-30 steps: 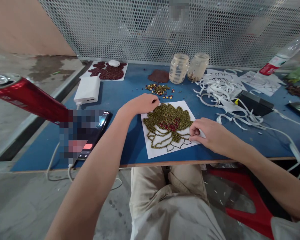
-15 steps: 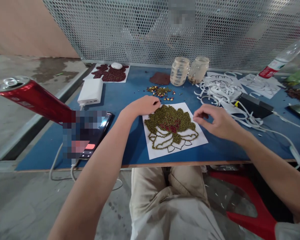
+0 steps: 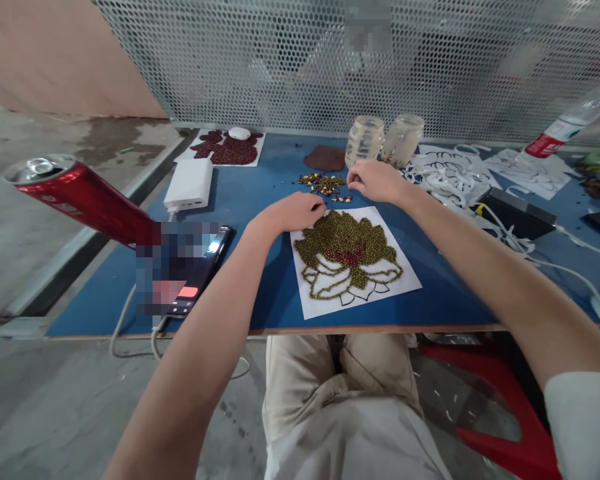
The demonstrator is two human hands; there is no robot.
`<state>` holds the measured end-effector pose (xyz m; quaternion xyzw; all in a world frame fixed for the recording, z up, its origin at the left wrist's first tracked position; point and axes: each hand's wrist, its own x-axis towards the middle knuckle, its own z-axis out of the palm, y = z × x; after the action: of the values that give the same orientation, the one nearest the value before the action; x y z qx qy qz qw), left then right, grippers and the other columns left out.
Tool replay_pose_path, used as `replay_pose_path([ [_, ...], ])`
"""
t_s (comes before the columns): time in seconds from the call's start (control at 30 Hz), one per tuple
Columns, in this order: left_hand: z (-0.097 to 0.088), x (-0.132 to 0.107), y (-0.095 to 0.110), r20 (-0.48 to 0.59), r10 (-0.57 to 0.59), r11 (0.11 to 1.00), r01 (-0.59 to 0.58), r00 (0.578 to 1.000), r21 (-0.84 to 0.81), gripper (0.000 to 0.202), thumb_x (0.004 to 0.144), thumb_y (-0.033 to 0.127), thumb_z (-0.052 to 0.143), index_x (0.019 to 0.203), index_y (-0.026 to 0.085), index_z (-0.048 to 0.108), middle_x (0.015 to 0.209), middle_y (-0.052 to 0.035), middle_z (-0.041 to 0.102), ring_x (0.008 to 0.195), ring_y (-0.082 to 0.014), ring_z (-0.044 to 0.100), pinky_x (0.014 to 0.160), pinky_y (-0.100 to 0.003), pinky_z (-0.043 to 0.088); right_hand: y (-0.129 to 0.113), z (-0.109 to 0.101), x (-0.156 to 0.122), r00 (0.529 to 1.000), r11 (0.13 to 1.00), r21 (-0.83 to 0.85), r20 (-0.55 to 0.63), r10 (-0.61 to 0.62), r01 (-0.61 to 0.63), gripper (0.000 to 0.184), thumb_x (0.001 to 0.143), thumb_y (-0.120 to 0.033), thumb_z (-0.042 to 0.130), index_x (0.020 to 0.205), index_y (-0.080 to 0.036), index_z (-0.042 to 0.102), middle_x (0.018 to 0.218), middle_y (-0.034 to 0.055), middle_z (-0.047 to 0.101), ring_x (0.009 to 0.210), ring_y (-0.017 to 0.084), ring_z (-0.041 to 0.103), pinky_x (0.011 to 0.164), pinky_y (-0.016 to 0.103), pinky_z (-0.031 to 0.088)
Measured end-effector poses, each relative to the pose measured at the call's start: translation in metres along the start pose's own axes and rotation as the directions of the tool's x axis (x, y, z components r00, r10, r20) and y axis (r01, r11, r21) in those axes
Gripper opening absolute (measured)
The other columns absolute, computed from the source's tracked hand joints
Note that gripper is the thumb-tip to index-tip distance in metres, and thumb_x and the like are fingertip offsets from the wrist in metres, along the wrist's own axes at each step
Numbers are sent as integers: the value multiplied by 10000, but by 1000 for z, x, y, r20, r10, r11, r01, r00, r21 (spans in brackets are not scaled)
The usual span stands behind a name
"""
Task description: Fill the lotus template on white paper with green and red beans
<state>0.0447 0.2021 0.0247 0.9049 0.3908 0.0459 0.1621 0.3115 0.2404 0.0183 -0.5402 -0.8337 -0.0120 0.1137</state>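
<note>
On the blue table lies a white sheet point(image 3: 325, 305) with a flower drawing. Green beans point(image 3: 337, 230) fill the upper petals, with dark red beans point(image 3: 347, 255) in the middle. Lower petals are bare white, some edged in green. My left hand point(image 3: 300, 210) rests at the sheet's upper left corner with fingers curled closed; anything in them is hidden. Beyond the sheet, my right hand point(image 3: 377, 180) is at the right side of a loose pile of mixed beans and kernels point(image 3: 323, 181). Its fingers are bent together, and I cannot see what they hold.
Two clear jars point(image 3: 365, 139) stand behind my right hand. Paper strips point(image 3: 447, 180), a black box point(image 3: 517, 212) and a bottle point(image 3: 555, 130) are rightward. Leftward are a red can point(image 3: 90, 200), a phone point(image 3: 200, 273), a white power bank point(image 3: 190, 183) and a red-bean picture point(image 3: 233, 152).
My right hand has moved from the sheet's right edge, away from me and leftward, to the bean pile. My left hand stays at the sheet's corner. The view has shifted slightly.
</note>
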Motion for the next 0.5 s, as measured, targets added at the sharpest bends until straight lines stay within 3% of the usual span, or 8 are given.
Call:
replay_pose_path([
  [0.13,0,-1,0,3,11,1000,-11,1000,11,294,1045,312,452,768,241,523,810,-53,687,748,-201,575,723,-369,380,4,1,7,999,997,-78,36,-4,7,203,976,-236,648,1058,-219,832,1236,145,776,1104,336,700,922,473,532],
  [0.33,-1,-1,1,1,-7,1000,7,1000,13,314,1050,337,455,775,236,568,821,-76,710,747,-206,576,716,-377,382,7,5,16,998,996,-74,46,48,-45,101,916,-224,747,928,-174,834,995,162,785,1049,343,687,956,497,522],
  [0.5,-1,0,0,15,-3,1000,3,1000,-8,290,1045,324,450,876,225,664,945,-93,777,840,-225,650,746,-364,412,10,8,26,997,994,-107,67,36,-29,179,918,-280,766,920,-118,842,832,158,752,910,305,707,920,472,537],
])
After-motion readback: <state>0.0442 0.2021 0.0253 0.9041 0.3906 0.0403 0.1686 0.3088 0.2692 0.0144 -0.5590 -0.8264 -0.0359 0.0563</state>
